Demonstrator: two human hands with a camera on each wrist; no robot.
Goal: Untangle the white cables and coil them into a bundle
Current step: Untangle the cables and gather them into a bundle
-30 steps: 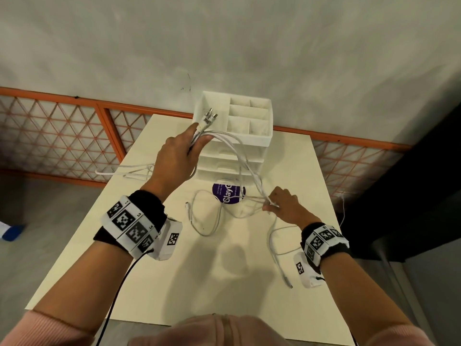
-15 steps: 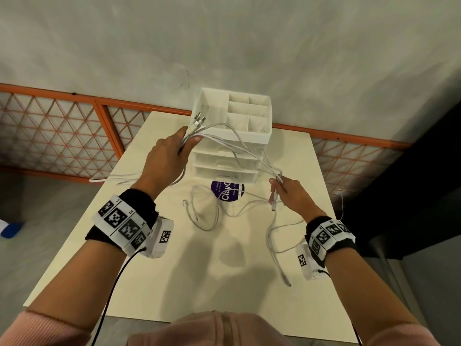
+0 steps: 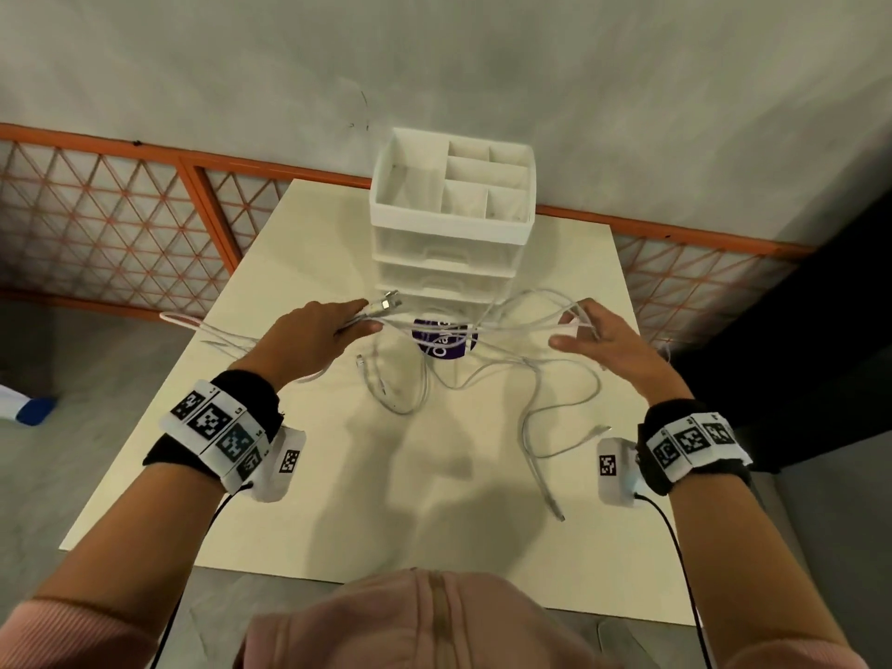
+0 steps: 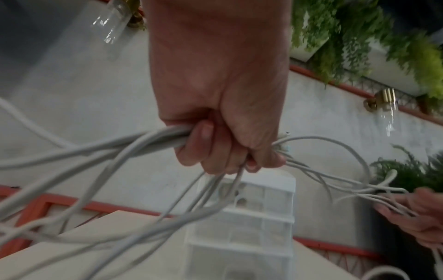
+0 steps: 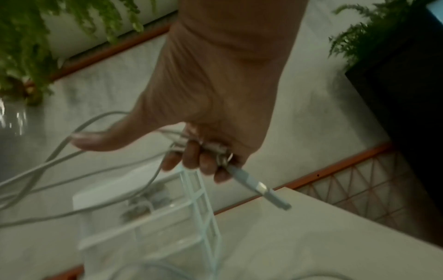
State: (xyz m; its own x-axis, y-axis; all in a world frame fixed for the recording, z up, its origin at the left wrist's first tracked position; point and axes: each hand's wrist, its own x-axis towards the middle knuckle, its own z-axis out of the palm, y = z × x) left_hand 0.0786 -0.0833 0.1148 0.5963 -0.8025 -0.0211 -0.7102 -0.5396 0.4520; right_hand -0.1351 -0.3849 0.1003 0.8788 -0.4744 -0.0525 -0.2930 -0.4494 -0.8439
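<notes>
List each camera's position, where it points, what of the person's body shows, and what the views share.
Head: looks down and forward at the table; both forearms, left hand and right hand show.
Left wrist: looks along the left hand, its grip closed round the white cables.
Right wrist: looks along the right hand, fingers curled on cable plugs.
Shared: all three show the white drawer organizer and cables.

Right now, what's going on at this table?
A person is sorting white cables above a table. The left hand grips a bunch of them near their plugs; the right hand holds several strands, a plug sticking out past its fingers. The cables stretch between the hands, still crossed, with loose loops trailing on the table in front of a drawer organizer. Nothing is coiled yet.
</notes>
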